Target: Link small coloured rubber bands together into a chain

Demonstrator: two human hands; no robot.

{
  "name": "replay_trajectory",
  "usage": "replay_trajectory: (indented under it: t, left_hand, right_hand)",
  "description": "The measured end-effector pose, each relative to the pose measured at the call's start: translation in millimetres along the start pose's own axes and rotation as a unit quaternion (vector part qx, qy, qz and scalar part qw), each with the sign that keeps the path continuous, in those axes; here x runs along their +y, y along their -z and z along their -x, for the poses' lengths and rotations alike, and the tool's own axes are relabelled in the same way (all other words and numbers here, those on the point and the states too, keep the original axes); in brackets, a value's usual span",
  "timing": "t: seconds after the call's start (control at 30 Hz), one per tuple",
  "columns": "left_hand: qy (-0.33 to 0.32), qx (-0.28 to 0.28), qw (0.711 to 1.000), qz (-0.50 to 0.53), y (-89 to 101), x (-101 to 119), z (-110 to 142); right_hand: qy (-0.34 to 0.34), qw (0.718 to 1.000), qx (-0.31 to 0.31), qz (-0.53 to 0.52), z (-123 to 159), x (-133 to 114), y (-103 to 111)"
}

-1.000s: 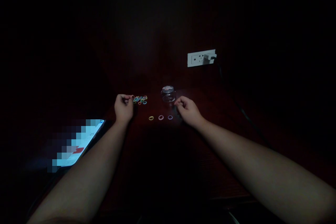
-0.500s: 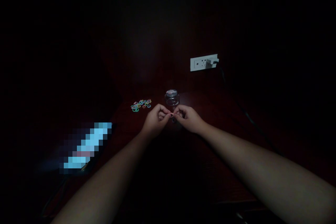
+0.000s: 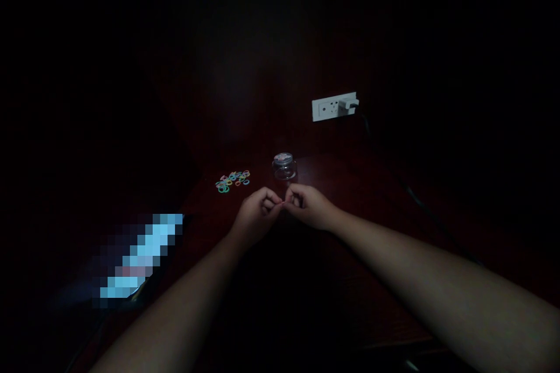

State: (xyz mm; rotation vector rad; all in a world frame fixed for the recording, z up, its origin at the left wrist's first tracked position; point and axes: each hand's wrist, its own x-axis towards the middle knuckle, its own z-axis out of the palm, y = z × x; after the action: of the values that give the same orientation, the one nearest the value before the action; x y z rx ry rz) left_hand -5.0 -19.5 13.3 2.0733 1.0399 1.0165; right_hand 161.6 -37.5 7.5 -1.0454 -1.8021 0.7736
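My left hand (image 3: 259, 214) and my right hand (image 3: 308, 205) meet fingertip to fingertip above the dark red table. Both are closed in a pinch on a small pinkish elastic hair tie (image 3: 283, 203), mostly covered by the fingers. Just beyond them stands a clear jar (image 3: 284, 171) with its patterned lid on. To the left, beyond my left hand, lies a loose pile of small hair ties (image 3: 231, 179) in several colours.
A lit screen (image 3: 142, 256), pixelated, lies at the left. On the far wall a white socket panel (image 3: 324, 109) holds a plug (image 3: 349, 104), and a dark cable (image 3: 413, 193) runs down to the right. Deep shadow covers the surroundings.
My hands have drawn slightly nearer to me, apart from the jar. The hair tie, seen as a ring before, now shows only as a small bit between the fingertips. The view has shifted slightly.
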Motion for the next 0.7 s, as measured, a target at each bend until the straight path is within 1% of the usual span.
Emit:
replay_trajectory:
  t: [0.1,0.17,0.33,0.43,0.57,0.7]
  left_hand:
    - [-0.03,0.0,0.999,-0.043,3.4,2.3,-0.3]
    - [-0.044,-0.008,0.998,-0.05,4.4,5.4,1.1]
    - [-0.04,-0.029,0.999,-0.006,3.9,10.8,3.6]
    - [-0.046,-0.036,0.998,-0.025,3.3,11.0,2.0]
    - [-0.058,-0.063,0.995,-0.056,2.1,9.3,-0.6]
    - [-0.057,-0.066,0.994,-0.068,1.6,9.2,-0.9]
  right_hand:
    - [-0.008,1.0,0.004,0.006,0.5,1.1,0.1]
    - [-0.007,1.0,0.01,0.006,1.4,0.3,0.3]
    - [0.004,1.0,0.02,-0.009,2.9,-2.4,0.7]
    - [0.009,1.0,0.02,-0.021,2.7,-2.3,1.1]
    - [0.016,0.999,0.033,-0.024,1.9,-1.9,1.8]
    - [0.019,0.999,0.032,-0.032,2.0,-2.8,1.8]
